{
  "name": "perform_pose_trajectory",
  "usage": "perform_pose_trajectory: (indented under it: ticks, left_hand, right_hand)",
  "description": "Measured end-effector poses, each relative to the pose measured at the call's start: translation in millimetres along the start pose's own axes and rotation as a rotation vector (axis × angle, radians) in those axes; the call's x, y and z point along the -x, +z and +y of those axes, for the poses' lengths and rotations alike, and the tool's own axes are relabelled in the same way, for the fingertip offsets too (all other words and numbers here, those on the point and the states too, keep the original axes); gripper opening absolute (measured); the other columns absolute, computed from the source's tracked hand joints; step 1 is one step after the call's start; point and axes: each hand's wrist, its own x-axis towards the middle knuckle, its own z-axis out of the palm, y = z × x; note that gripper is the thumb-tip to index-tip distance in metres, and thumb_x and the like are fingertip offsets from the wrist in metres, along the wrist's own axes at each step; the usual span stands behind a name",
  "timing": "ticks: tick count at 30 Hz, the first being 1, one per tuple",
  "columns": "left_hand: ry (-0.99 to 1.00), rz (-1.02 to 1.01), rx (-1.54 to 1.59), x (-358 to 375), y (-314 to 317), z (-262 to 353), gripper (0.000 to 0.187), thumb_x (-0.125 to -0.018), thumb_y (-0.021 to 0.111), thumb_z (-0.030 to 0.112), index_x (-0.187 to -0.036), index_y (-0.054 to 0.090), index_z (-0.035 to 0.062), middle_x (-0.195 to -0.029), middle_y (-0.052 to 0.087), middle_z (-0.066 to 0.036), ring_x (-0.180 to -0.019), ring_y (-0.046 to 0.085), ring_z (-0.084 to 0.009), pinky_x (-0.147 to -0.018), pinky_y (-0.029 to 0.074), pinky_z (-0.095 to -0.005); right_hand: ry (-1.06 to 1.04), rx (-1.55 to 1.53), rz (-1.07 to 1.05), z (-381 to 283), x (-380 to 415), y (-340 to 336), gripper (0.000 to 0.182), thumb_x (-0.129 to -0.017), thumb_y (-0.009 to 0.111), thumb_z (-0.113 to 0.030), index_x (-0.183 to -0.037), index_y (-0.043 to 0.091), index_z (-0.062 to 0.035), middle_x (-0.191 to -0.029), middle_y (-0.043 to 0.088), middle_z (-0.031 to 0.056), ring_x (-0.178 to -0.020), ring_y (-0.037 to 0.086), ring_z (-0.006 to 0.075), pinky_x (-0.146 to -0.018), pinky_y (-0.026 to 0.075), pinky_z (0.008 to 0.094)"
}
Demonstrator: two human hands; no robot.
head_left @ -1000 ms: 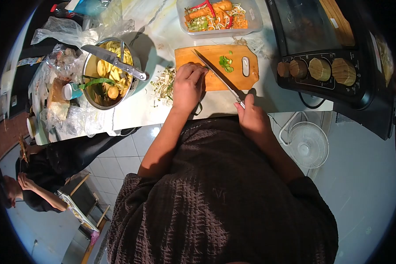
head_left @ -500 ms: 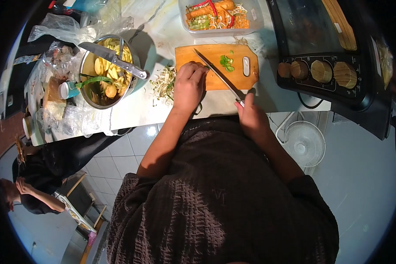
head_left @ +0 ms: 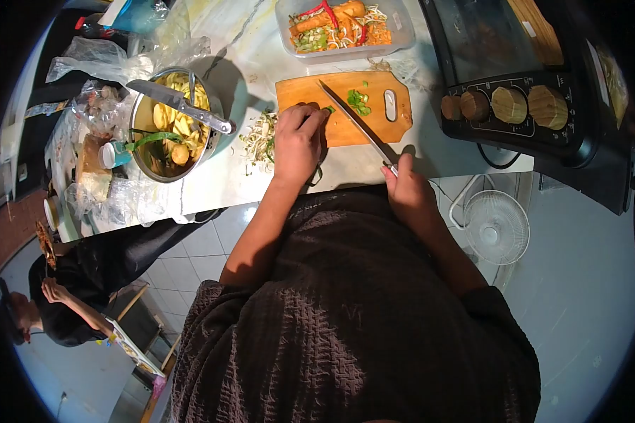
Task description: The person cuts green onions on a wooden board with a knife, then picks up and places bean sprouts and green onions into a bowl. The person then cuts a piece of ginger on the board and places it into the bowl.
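Note:
My left hand [head_left: 300, 144] rests on the left part of a wooden cutting board [head_left: 346, 134], its fingers curled over a green vegetable [head_left: 329, 109] whose tip shows beside them. A knife [head_left: 356, 121] is in my right hand [head_left: 409, 185], which is wrapped round the handle near the board's lower right. The blade slants up and left across the board, just right of my left fingertips. Green slices [head_left: 359, 103] lie on the board to the right of the blade. Bean sprouts [head_left: 259, 141] are heaped on the table left of my left hand.
A pot [head_left: 137, 144] of cut yellow food has another knife [head_left: 180, 105] across its rim. Behind the board stands a plastic container [head_left: 406, 29] of food. An oven with wooden knobs [head_left: 508, 106] is at right, plastic bags [head_left: 92, 56] at left. Another person [head_left: 70, 296] is at lower left.
The knife's blade has moved slightly right, away from my left fingers, and a green tip now shows beside them. The view has shifted a little. The other person appears further right.

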Motion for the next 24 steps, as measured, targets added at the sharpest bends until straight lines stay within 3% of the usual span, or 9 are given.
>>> perform_pose_trajectory:
  ticks: [8, 10, 15, 24]
  left_hand:
    - [-0.015, 0.001, 0.015, -4, 5, 2, 0.01, -0.082, 0.072, 0.003, -0.091, 0.072, 0.0034, -0.091, 0.067, -0.01, -0.089, 0.063, -0.0312, -0.078, 0.051, -0.04]
    - [-0.009, 0.006, 0.009, -4, 6, 2, 0.01, -0.082, 0.072, 0.003, -0.091, 0.072, 0.0031, -0.091, 0.067, -0.01, -0.09, 0.063, -0.0311, -0.078, 0.051, -0.0401]
    - [-0.012, 0.024, 0.024, -4, 6, 3, 0.006, -0.08, 0.072, 0.0, -0.086, 0.07, 0.0007, -0.089, 0.065, -0.011, -0.088, 0.062, -0.0307, -0.079, 0.05, -0.0402]
    - [-0.017, 0.005, 0.039, -5, 5, 1, 0.01, -0.08, 0.073, 0.002, -0.09, 0.071, 0.0016, -0.091, 0.066, -0.012, -0.088, 0.063, -0.0318, -0.078, 0.051, -0.0404]
  right_hand:
    - [-0.052, -0.054, 0.033, -6, 0, 4, 0.034, -0.1, 0.052, -0.034, -0.106, 0.04, -0.0027, -0.078, 0.065, 0.0286, -0.079, 0.063, 0.0499, -0.069, 0.05, 0.0568]
    - [0.009, -0.045, -0.023, -11, 0, 1, 0.03, -0.1, 0.052, -0.027, -0.102, 0.039, -0.0009, -0.082, 0.063, 0.031, -0.084, 0.061, 0.0517, -0.069, 0.047, 0.0572]
    - [0.013, -0.031, -0.034, -11, -2, -1, 0.031, -0.101, 0.052, -0.028, -0.103, 0.038, -0.0005, -0.082, 0.064, 0.0306, -0.083, 0.061, 0.0515, -0.068, 0.047, 0.0571]
    - [0.019, 0.027, -0.081, -11, -7, -6, 0.036, -0.1, 0.053, -0.032, -0.107, 0.039, 0.0, -0.083, 0.065, 0.0313, -0.082, 0.064, 0.0502, -0.071, 0.05, 0.0565]
